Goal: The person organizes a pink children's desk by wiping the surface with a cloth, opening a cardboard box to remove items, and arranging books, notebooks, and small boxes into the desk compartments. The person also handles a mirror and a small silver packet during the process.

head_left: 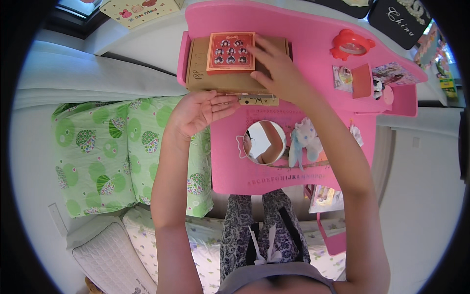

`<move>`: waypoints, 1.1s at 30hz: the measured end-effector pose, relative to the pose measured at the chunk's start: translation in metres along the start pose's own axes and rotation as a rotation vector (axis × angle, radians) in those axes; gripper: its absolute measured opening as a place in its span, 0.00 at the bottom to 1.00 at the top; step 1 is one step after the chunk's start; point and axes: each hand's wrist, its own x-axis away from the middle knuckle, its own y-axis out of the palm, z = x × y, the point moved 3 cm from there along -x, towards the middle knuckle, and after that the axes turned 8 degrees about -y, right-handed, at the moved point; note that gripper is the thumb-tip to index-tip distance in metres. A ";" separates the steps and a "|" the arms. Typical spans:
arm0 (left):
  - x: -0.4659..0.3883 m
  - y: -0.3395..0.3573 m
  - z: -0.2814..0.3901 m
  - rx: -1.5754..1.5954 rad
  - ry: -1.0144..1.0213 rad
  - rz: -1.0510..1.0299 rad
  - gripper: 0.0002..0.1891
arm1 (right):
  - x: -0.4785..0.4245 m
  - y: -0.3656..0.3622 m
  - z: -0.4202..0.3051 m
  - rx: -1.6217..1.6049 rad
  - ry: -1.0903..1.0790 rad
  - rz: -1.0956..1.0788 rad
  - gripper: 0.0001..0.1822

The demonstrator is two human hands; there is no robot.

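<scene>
A red square box (231,51) printed with several small round pictures lies on top of a brown cardboard box (224,81), at the back left of the pink desk (235,180). My right hand (279,70) reaches over the cardboard box with its fingers apart, its fingertips at the red box's right edge. In front of the cardboard box, my left hand (203,112) is turned palm up with its fingers stretched to the right. Its fingertips meet the left end of a beige strip-like item (261,100) with dark markings. The cardboard box partly hides that item.
A round mirror (265,142) with a cat-shaped outline and a white plush toy (306,137) lie nearer on the desk. Right of them are a red bear-shaped object (350,44) and a pink holder (404,101). Green patterned bedding (106,147) adjoins the desk's left side.
</scene>
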 end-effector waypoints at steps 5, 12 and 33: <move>0.003 -0.011 0.000 -0.251 -0.038 0.105 0.18 | 0.059 -0.036 -0.013 -0.072 0.195 0.218 0.18; -0.012 -0.033 -0.060 -0.694 0.146 0.478 0.14 | 0.219 0.001 0.005 0.014 0.337 -0.146 0.21; -0.040 -0.140 -0.226 -0.693 0.090 0.541 0.10 | 0.250 0.046 0.026 0.442 0.382 -0.300 0.36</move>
